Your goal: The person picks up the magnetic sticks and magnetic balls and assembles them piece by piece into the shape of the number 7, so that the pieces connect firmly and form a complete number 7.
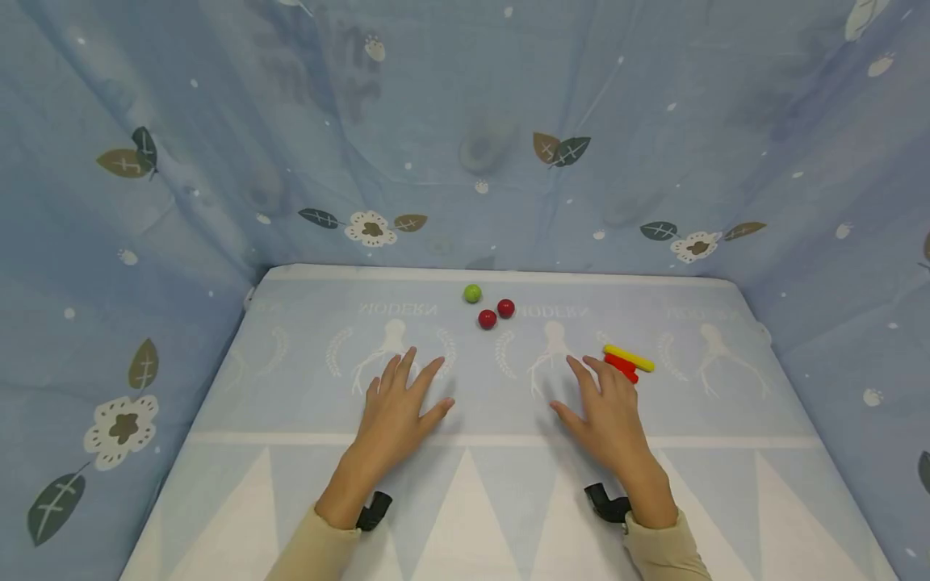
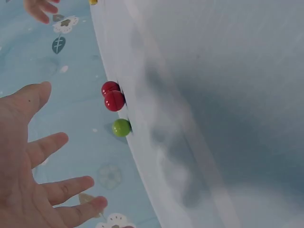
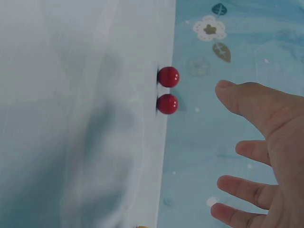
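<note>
Both hands hover palm down over the table with fingers spread, and neither holds anything. The left hand (image 1: 395, 407) is at centre left in the head view, nearer the balls. At the back middle lie a green ball (image 1: 472, 293) and two red balls, one nearer (image 1: 488, 319) and one a little behind it to the right (image 1: 505, 307). My right hand (image 1: 606, 411) is just in front of a yellow stick (image 1: 629, 357) and a red piece (image 1: 622, 368) lying beside it; the fingertips overlap the red piece's near end in this view.
A patterned cloth covers the table (image 1: 508, 468), and a blue curtain (image 1: 436, 161) with leaves and flowers hangs behind it and at both sides. Black wrist-worn pieces show beside the left wrist (image 1: 374, 512) and right wrist (image 1: 606, 504).
</note>
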`<state>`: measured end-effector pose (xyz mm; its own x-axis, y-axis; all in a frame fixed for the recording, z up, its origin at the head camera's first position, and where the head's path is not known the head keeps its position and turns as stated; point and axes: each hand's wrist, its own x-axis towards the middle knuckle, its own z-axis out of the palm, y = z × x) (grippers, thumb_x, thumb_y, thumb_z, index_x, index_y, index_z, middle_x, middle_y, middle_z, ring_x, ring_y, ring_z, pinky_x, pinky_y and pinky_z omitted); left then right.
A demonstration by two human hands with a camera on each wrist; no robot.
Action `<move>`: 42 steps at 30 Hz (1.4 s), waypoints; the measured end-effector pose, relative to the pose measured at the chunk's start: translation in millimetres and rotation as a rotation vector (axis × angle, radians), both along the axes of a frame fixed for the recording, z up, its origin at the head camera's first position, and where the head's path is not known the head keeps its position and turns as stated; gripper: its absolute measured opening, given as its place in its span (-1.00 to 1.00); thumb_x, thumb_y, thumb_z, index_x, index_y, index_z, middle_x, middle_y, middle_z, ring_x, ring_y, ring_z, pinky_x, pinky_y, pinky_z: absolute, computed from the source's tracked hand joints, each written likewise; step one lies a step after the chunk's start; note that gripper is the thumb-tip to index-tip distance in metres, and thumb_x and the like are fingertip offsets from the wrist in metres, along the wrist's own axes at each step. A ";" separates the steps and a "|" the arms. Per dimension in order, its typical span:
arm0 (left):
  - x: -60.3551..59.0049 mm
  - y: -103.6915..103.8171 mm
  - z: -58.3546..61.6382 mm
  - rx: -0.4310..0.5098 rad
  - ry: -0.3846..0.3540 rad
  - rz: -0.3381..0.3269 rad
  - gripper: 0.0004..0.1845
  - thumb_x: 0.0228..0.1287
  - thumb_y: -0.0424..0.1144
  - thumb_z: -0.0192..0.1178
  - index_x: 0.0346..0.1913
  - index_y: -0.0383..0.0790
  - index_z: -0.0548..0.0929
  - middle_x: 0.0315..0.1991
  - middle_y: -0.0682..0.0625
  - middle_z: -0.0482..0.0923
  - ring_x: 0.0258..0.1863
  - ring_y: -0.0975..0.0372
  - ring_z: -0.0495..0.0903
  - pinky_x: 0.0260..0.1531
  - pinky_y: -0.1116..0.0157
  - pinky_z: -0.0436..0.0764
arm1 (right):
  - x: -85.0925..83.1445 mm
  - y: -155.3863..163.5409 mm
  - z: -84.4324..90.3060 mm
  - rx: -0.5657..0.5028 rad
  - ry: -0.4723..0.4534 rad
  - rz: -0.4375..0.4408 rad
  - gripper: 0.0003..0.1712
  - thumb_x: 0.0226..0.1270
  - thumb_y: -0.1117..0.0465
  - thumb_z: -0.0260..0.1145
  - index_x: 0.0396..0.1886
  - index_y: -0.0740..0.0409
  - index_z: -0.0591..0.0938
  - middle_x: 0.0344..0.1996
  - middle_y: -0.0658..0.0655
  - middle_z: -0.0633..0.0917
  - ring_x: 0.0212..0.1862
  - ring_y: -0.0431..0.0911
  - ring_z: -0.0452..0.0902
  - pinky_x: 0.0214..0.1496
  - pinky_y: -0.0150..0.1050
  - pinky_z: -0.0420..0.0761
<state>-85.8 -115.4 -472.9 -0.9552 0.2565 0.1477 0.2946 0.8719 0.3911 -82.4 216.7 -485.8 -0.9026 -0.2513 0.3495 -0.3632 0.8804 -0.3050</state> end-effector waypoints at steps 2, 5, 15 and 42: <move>-7.2 0.6 -0.8 0.027 -0.007 -0.005 -0.32 0.39 0.19 0.19 0.48 0.07 0.36 0.49 -0.28 0.14 0.45 -0.21 0.11 0.21 -0.34 0.22 | -0.6 3.3 -1.9 -0.019 0.023 -0.004 -0.12 0.12 0.01 0.55 0.38 0.22 0.41 0.24 0.41 0.41 0.24 0.35 0.29 0.19 0.38 0.22; -17.7 1.8 -1.9 0.067 -0.032 -0.008 -0.33 0.40 0.16 0.19 0.49 0.05 0.35 0.49 -0.24 0.14 0.45 -0.15 0.13 0.22 -0.30 0.25 | -1.1 7.9 -4.6 -0.046 0.042 -0.010 -0.14 0.11 0.04 0.56 0.36 0.23 0.43 0.22 0.40 0.43 0.22 0.35 0.31 0.16 0.38 0.24; -52.2 14.0 -3.5 0.184 -0.111 -0.005 -0.36 0.42 0.15 0.16 0.47 0.01 0.36 0.44 -0.15 0.24 0.41 -0.05 0.25 0.24 -0.17 0.33 | -4.1 27.2 -7.0 -0.141 0.092 -0.036 -0.20 0.07 0.16 0.59 0.31 0.22 0.49 0.10 0.34 0.47 0.07 0.28 0.36 0.05 0.29 0.27; -145.9 58.2 -26.6 0.417 -0.258 -0.044 -0.40 0.41 0.00 0.26 0.40 -0.19 0.44 0.20 -0.20 0.47 0.14 0.03 0.49 0.11 0.05 0.49 | -28.0 80.1 -27.5 -0.425 -0.087 -0.171 -0.60 0.21 0.46 0.44 0.05 0.48 0.63 -0.06 0.45 0.64 -0.04 0.31 0.52 -0.02 0.21 0.53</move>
<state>-231.7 -57.2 -499.5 -0.9638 0.2665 0.0068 0.1754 0.6145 0.7692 -110.4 296.9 -513.3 -0.9491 0.0524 0.3105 -0.1811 0.7158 -0.6744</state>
